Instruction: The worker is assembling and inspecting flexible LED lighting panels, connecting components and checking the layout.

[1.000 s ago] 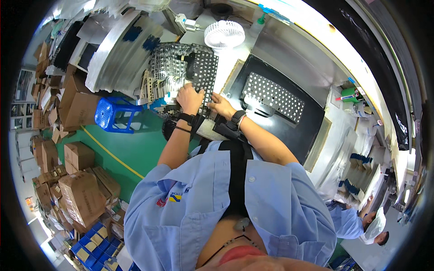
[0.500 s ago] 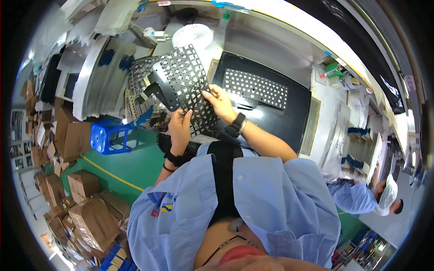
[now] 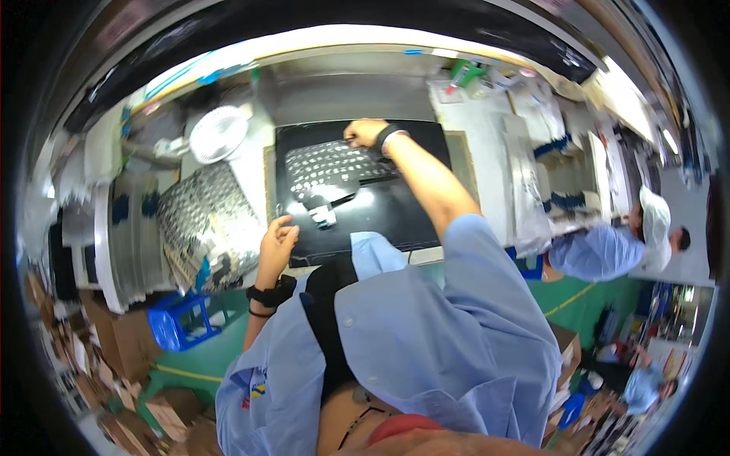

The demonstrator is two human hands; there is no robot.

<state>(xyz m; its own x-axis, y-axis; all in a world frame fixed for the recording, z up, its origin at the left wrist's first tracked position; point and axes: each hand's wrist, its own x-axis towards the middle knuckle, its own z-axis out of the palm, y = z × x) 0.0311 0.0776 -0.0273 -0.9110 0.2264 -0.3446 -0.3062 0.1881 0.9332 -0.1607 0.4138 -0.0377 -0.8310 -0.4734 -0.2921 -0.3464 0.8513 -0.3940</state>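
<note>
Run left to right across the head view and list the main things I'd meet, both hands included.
Pile of patterned sheets → left hand → right hand → green object → co-worker in a blue top.

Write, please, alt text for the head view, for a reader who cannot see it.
A person's right hand is at the far edge of a perforated sheet on a black mat; blur hides whether it grips. The left hand, apparently empty, is near the mat's left edge. Farther left are a pile of similar sheets and a white fan.
</note>
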